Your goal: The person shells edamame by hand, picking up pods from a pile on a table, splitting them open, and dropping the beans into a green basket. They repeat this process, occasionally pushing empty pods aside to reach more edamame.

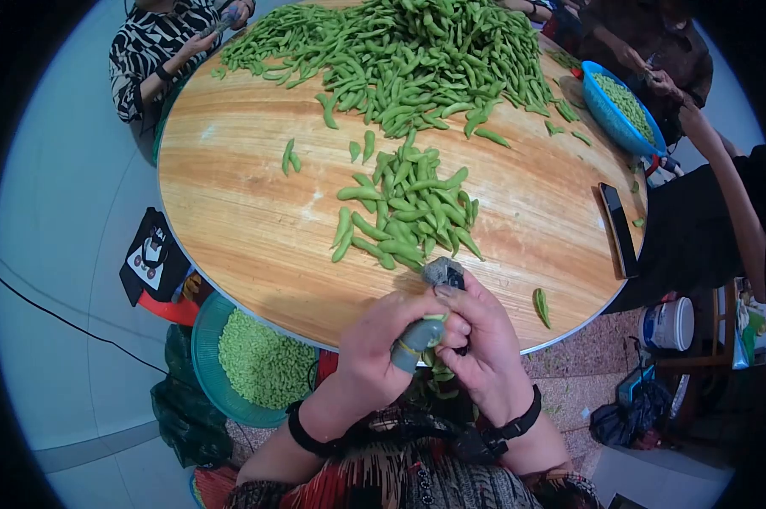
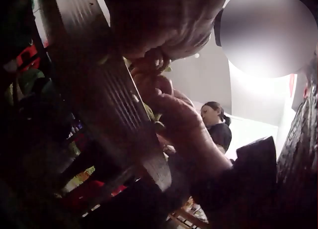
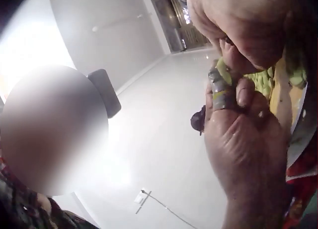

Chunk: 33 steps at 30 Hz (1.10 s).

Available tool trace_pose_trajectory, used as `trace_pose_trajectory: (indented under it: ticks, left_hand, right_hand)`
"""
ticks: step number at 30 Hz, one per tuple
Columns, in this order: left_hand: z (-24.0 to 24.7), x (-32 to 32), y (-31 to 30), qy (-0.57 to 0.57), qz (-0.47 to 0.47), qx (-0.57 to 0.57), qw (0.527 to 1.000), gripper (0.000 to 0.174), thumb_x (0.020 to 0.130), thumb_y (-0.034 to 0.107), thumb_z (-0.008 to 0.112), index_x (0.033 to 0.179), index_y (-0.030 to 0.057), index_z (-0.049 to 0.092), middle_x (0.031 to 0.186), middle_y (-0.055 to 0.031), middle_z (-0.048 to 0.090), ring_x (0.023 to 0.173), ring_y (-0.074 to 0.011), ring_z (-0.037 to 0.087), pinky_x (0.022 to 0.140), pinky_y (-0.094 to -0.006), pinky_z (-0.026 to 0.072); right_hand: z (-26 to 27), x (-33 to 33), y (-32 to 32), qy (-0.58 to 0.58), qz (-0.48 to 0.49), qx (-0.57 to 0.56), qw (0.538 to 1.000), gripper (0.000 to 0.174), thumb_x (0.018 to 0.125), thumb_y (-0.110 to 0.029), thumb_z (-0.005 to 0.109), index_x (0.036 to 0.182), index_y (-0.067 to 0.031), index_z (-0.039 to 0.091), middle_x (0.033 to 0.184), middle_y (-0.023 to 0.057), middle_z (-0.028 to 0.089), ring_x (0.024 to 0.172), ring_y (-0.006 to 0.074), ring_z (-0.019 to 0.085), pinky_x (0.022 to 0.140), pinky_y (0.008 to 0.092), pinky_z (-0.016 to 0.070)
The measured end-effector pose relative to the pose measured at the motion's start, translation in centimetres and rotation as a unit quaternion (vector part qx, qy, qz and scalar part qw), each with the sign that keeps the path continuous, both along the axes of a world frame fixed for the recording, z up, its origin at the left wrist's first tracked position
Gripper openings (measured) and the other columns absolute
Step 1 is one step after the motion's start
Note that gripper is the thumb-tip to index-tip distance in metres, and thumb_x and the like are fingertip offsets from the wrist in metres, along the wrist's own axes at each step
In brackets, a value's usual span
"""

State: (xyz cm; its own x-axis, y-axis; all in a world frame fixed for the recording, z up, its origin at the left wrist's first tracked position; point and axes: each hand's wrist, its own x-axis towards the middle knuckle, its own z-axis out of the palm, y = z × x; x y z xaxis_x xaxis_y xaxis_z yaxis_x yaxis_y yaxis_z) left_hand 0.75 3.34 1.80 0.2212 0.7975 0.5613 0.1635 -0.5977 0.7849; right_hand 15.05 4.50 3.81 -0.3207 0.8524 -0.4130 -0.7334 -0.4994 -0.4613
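Note:
Both hands meet at the near table edge around a green soybean pod (image 3: 224, 72). My left hand (image 1: 374, 343) pinches the pod with its thumb, which wears a grey-green wrap (image 1: 417, 338) with a yellow band. Facing it, my right hand (image 1: 483, 339) has its fingers curled in at the same pod, largely hidden between the hands. A dark grey covering (image 1: 444, 273) sits on a finger of the right hand. Just beyond the hands lies a small heap of soybean pods (image 1: 408, 208).
A large pile of pods (image 1: 425, 59) covers the far table (image 1: 247, 204). A teal basket (image 1: 203, 356) of shelled beans stands below left. At the right are a phone (image 1: 619, 231), a blue basket (image 1: 599, 106) of beans and a white bucket (image 1: 667, 324). Other people sit around.

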Motion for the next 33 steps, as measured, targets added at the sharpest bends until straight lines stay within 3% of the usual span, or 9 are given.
trace_pose_trajectory:
  ticks: [5,8,10,16,20,23,27,29,33]
  left_hand:
    - [-0.8,-0.4,-0.3,-0.016,0.053,-0.11,0.992,0.026,0.078,-0.003,0.055,0.103,0.0039,0.05,0.083,-0.0068,0.056,0.068,-0.0147,0.056,0.057,-0.0231,0.0442]
    - [-0.3,-2.6,-0.2,-0.32,-0.036,-0.281,0.904,0.022,0.083,0.002,0.056,0.103,0.0057,0.048,0.081,-0.0049,0.053,0.065,-0.0098,0.051,0.051,-0.0182,0.0382]
    - [1.1,-3.6,0.0,-0.439,-0.018,-0.417,0.796,0.015,0.088,0.009,0.055,0.102,0.0068,0.049,0.081,-0.0046,0.052,0.062,-0.0071,0.046,0.047,-0.0154,0.0324]
    - [0.9,-3.1,0.3,-0.287,0.026,-0.333,0.898,0.012,0.085,0.005,0.056,0.097,0.0043,0.059,0.08,-0.0055,0.055,0.062,-0.0091,0.048,0.053,-0.0177,0.0368]
    - [1.0,-2.5,0.8,0.045,0.103,-0.058,0.992,0.036,0.074,-0.009,0.054,0.107,0.0013,0.062,0.084,-0.0098,0.059,0.068,-0.0146,0.055,0.06,-0.0227,0.0432]
    - [0.5,-1.7,0.9,0.063,0.093,0.007,0.994,0.039,0.071,-0.007,0.059,0.107,0.0052,0.062,0.079,-0.0148,0.057,0.067,-0.0247,0.055,0.062,-0.0303,0.0442]
    - [0.6,-1.7,1.1,0.065,0.077,-0.001,0.995,0.031,0.075,-0.005,0.06,0.104,0.0047,0.064,0.084,-0.0123,0.061,0.067,-0.0172,0.056,0.057,-0.0257,0.0419]
    - [-0.3,-1.7,0.9,-0.296,-0.061,-0.281,0.911,0.023,0.079,-0.001,0.061,0.102,0.0039,0.064,0.093,-0.0088,0.063,0.068,-0.0084,0.055,0.053,-0.0211,0.0379]
    - [-0.6,-1.2,0.5,-0.402,-0.085,-0.321,0.853,0.017,0.082,0.002,0.062,0.099,0.0029,0.064,0.098,-0.0071,0.063,0.067,-0.0027,0.051,0.051,-0.017,0.0331]
  right_hand:
    - [1.8,0.1,-0.1,-0.201,-0.05,0.158,0.965,0.018,0.087,-0.003,0.054,0.105,-0.0027,0.053,0.083,0.0006,0.057,0.055,0.0045,0.046,0.05,0.0182,0.0385]
    - [3.4,3.8,1.1,-0.453,0.248,0.47,0.715,0.015,0.083,-0.012,0.061,0.091,0.0014,0.06,0.083,0.0123,0.066,0.072,0.0227,0.065,0.064,0.0318,0.0504]
    - [4.2,2.2,1.7,-0.646,0.206,0.419,0.603,0.018,0.082,-0.016,0.061,0.089,0.0009,0.059,0.07,0.0183,0.063,0.066,0.0318,0.064,0.06,0.0379,0.0507]
    - [0.7,-1.0,4.8,-0.803,0.102,0.413,0.416,0.021,0.081,-0.021,0.061,0.079,-0.0013,0.053,0.062,0.0193,0.058,0.061,0.0372,0.059,0.055,0.0454,0.0477]
    - [1.4,0.0,3.7,-0.781,0.06,0.412,0.465,0.021,0.079,-0.019,0.063,0.079,-0.0001,0.053,0.062,0.0199,0.058,0.057,0.0366,0.058,0.053,0.0417,0.0476]
    - [2.0,1.2,2.3,-0.602,0.147,0.376,0.689,0.02,0.081,-0.016,0.064,0.078,0.0017,0.055,0.058,0.0115,0.056,0.048,0.0182,0.053,0.049,0.0294,0.0441]
    - [3.4,1.0,0.8,-0.484,0.132,0.299,0.812,0.02,0.089,-0.019,0.057,0.081,-0.0005,0.054,0.062,0.003,0.055,0.052,0.0089,0.051,0.048,0.0253,0.0422]
    - [3.5,1.1,0.4,-0.437,0.101,0.267,0.853,0.022,0.095,-0.021,0.047,0.085,-0.0025,0.053,0.067,-0.0017,0.052,0.054,0.0058,0.047,0.048,0.0213,0.0395]
    - [2.4,1.7,-0.4,-0.32,0.239,0.231,0.887,0.027,0.098,-0.022,0.037,0.084,-0.0035,0.051,0.065,-0.0023,0.047,0.053,0.0046,0.04,0.047,0.0191,0.0327]
